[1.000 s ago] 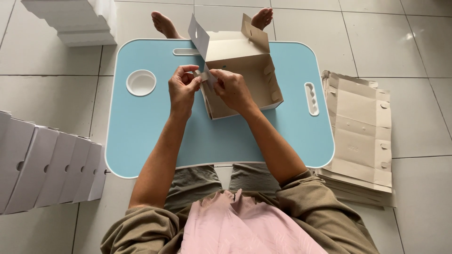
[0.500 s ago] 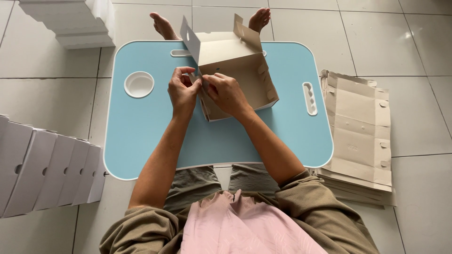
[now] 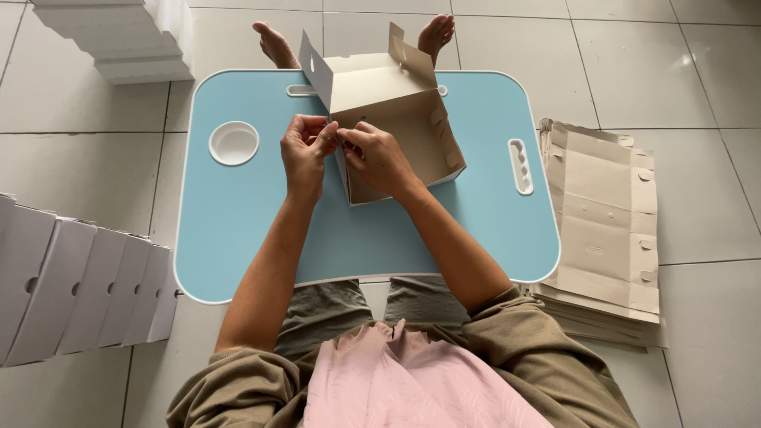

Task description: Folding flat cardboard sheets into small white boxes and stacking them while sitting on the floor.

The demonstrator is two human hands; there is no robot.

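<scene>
Leftmost, beside the light blue lap table (image 3: 238, 238), a row of folded white boxes (image 3: 79, 285) stands on the floor tiles. On that table's middle, the left hand (image 3: 305, 150) and right hand (image 3: 379, 158) pinch together on the near-left corner of the half-formed cardboard box (image 3: 396, 119), fingers clamped on a flap; I judge the side-locking step in hand, and the next move calls for pressing that flap fully home. Right of the table lies 1 stack of flat box blanks (image 3: 606, 230).
</scene>
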